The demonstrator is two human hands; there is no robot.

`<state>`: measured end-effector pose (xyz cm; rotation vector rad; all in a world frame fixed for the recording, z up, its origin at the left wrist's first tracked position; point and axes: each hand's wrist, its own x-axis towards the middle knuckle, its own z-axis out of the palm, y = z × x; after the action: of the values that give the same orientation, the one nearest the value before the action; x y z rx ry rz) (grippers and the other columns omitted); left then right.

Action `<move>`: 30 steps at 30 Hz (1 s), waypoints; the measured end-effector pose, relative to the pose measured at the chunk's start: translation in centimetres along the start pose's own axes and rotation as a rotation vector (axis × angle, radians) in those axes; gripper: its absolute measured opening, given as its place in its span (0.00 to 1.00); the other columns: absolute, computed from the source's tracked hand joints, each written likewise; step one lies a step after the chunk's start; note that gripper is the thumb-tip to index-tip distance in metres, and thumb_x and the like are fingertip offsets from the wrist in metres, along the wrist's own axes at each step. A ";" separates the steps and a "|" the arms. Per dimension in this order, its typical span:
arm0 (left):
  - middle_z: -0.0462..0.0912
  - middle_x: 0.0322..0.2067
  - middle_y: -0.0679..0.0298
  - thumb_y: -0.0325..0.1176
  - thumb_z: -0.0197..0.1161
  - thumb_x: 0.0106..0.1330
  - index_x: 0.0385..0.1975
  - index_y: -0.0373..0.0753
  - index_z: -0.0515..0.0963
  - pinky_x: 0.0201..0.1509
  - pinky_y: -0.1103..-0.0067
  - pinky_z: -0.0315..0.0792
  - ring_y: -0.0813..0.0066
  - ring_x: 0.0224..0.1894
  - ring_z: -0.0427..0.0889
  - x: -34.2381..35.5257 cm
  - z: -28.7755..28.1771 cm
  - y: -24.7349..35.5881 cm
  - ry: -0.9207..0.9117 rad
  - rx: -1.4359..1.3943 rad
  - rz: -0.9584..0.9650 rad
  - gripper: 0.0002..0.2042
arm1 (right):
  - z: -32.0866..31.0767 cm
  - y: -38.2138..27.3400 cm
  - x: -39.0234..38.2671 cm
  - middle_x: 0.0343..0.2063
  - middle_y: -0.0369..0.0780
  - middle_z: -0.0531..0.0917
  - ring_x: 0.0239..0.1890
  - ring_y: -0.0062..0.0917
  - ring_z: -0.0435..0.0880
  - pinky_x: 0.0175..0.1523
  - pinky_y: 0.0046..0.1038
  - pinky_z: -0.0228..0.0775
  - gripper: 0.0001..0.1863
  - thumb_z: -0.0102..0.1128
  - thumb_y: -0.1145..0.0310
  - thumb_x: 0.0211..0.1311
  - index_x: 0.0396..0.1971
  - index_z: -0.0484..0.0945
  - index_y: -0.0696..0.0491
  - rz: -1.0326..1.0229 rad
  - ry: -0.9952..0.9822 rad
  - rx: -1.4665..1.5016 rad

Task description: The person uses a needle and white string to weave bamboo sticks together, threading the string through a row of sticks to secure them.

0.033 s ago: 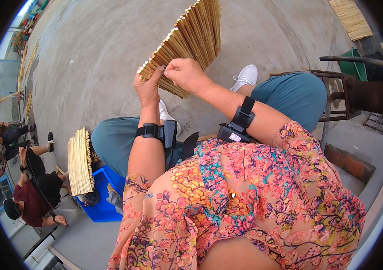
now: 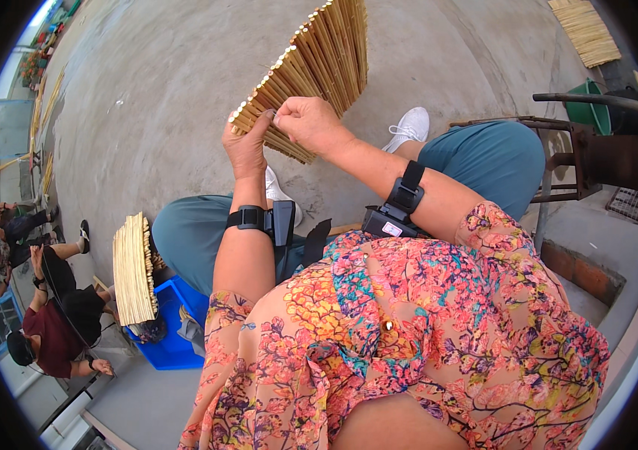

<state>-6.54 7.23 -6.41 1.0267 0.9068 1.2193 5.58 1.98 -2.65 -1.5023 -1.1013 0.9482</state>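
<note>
A mat of straight tan reed stalks, bound side by side, hangs in front of me above the concrete floor. Its pale round cut ends line the upper left edge. My left hand grips the mat's near left corner, thumb on the near side and fingers partly hidden behind the stalks. Close beside that thumb, my right hand is closed in a pinch over the mat's near face. Whatever its fingertips hold is too small to make out. Both forearms wear black straps with small dark boxes.
Left of my knee stands a bundle of stalks by a blue plastic bin. Two people sit farther left. A metal frame rises at my right, near a green tub. Another reed mat lies at the far right.
My hands and the mat look the same. At the far left, the hand of the person in dark red has shifted slightly.
</note>
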 end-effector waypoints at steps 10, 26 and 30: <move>0.80 0.30 0.68 0.20 0.68 0.50 0.33 0.36 0.75 0.36 0.84 0.72 0.82 0.31 0.77 0.0 -0.3 -0.2 -0.008 -0.035 0.023 0.12 | -0.3 -0.7 0.1 0.18 0.45 0.80 0.22 0.31 0.79 0.30 0.28 0.70 0.10 0.57 0.67 0.49 0.21 0.79 0.58 -0.087 -0.034 -0.103; 0.79 0.28 0.69 0.24 0.69 0.51 0.31 0.35 0.75 0.33 0.85 0.70 0.84 0.29 0.76 -0.3 -0.2 -0.4 0.027 0.109 0.109 0.09 | -1.2 -0.8 0.5 0.18 0.40 0.80 0.22 0.19 0.77 0.29 0.23 0.69 0.10 0.58 0.66 0.50 0.25 0.79 0.58 -0.137 -0.062 -0.233; 0.79 0.27 0.70 0.24 0.68 0.51 0.30 0.36 0.75 0.32 0.86 0.70 0.85 0.28 0.75 -0.5 0.0 -0.2 0.024 0.123 0.105 0.09 | -1.1 -0.9 0.3 0.17 0.39 0.80 0.21 0.18 0.76 0.29 0.22 0.68 0.09 0.59 0.67 0.50 0.24 0.79 0.59 -0.137 -0.060 -0.188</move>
<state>-6.53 6.76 -6.63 1.1717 0.9661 1.2782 6.51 2.07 -1.56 -1.5348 -1.3497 0.8178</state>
